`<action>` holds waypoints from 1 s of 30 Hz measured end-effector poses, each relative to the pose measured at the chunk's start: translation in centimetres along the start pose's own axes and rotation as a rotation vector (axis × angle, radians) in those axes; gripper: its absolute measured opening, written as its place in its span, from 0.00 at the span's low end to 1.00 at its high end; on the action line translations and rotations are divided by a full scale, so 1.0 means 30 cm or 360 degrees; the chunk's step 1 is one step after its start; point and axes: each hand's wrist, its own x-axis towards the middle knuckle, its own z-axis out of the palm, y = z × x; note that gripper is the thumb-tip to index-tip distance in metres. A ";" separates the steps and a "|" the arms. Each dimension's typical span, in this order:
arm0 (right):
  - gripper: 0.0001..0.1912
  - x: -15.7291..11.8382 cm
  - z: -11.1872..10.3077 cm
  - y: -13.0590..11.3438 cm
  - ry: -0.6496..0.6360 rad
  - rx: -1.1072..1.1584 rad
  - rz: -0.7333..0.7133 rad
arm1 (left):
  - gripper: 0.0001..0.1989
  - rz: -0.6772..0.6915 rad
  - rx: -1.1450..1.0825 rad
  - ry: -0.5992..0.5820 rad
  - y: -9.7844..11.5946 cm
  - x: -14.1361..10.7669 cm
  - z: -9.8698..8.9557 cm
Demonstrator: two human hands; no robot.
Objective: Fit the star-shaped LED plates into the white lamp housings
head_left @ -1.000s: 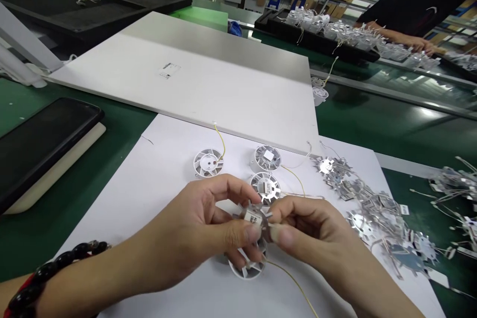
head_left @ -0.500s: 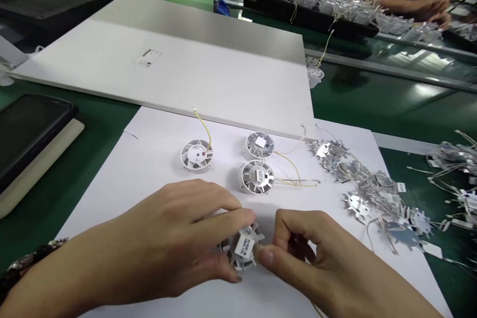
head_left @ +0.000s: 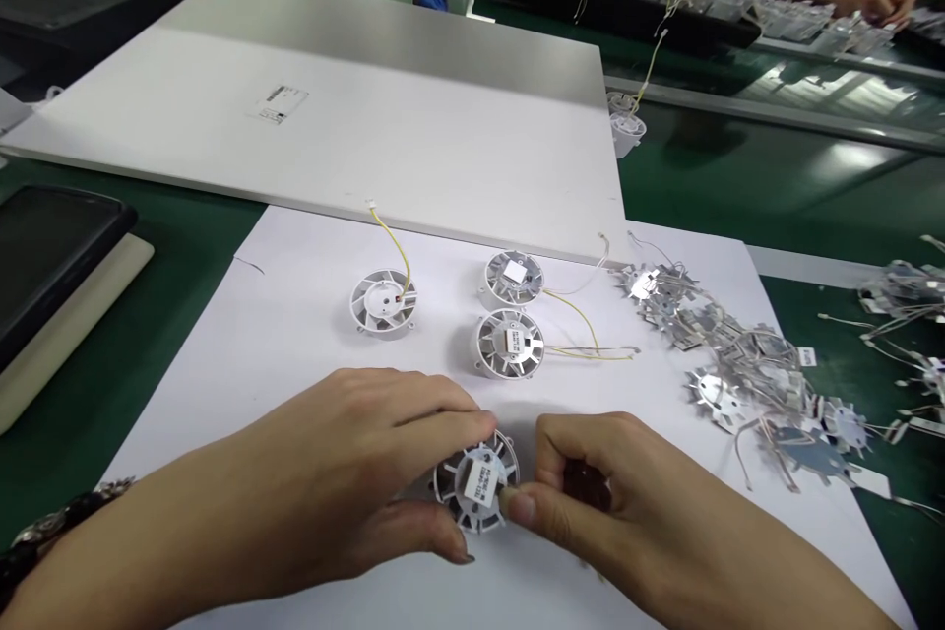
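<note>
White paper [head_left: 295,315] spreads beneath my hands; three fan housings [head_left: 509,343] with yellow leads sit just ahead, star-shaped aluminium heat sinks [head_left: 738,384] heaped to the right; a labelled white fan housing [head_left: 476,479] sits between my hands, low over the paper; my left hand [head_left: 346,463] grips its rim, and my right hand [head_left: 598,492] pinches its edge between thumb and fingers.

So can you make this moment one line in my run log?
Left hand: grips round white plastic vented disc | Right hand: pinches same disc | Nearby: three white discs with yellow wires, silver star-shaped metal plates
</note>
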 end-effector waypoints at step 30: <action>0.14 -0.032 0.005 0.024 0.0113 -0.0405 -0.0348 | 0.12 -0.0064 -0.0027 0.0070 -0.002 -0.026 0.034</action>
